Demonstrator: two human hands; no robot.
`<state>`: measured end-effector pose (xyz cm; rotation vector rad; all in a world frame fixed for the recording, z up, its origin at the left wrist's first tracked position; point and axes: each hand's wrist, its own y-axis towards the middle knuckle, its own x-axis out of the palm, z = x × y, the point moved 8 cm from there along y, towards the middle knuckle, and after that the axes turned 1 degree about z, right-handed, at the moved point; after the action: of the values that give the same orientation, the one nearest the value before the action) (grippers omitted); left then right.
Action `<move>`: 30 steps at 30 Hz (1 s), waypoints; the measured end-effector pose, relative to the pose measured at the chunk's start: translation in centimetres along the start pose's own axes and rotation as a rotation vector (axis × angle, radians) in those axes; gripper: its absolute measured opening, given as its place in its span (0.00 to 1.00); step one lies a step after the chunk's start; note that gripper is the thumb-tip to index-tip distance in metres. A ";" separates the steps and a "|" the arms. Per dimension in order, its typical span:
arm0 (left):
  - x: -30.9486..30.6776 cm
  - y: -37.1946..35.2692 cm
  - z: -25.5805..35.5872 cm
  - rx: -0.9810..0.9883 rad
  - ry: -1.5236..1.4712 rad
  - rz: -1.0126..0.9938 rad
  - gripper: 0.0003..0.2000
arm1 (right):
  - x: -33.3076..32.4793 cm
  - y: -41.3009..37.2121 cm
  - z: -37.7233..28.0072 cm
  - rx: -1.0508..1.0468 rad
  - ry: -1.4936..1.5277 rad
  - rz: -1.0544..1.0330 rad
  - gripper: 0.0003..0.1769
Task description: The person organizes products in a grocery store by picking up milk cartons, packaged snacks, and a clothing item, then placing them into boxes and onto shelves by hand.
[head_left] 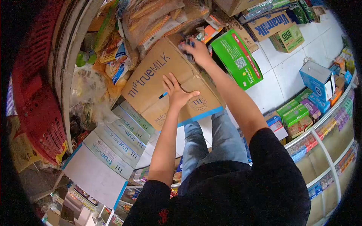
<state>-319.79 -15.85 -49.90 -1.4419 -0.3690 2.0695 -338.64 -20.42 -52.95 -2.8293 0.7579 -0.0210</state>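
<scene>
A brown cardboard carton (151, 96) printed "TH true MILK" is tilted in front of my legs, with a blue strip along its near edge. My left hand (176, 91) lies on its side panel, fingers spread and thumb out. At the carton's far right edge is my right hand (197, 52), its fingers curled and blurred at a small dark item whose kind I cannot make out. The carton's inside is hidden from me. A green box (237, 58) marked "Thanh An" stands just right of my right forearm.
Several milk packs (117, 139) line up at the left beside a white box panel (94, 175). Bagged goods (158, 19) pile up at the top. A Vinamilk carton (269, 25) and a green box (287, 37) sit on the tiled floor (283, 77). A curved shelf rail (316, 124) runs along the right.
</scene>
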 end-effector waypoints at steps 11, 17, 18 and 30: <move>0.5 0.4 -0.5 0.034 -0.034 0.008 0.68 | -8.3 -13.3 7.0 0.360 -0.151 0.076 0.25; -1.2 -0.8 0.8 0.038 -0.023 0.083 0.65 | -8.7 -24.8 7.2 0.594 0.546 0.220 0.14; -2.0 -1.4 1.2 0.070 -0.012 0.112 0.62 | -8.0 -26.3 7.2 0.562 0.492 0.051 0.13; -5.4 -16.3 -12.8 0.369 -0.470 -0.190 0.29 | 3.5 -37.6 -4.7 0.364 0.301 0.194 0.14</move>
<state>-301.78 -7.50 -41.95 -0.6758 -0.2735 2.1635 -317.42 8.73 -40.64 -2.4230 0.9747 -0.5094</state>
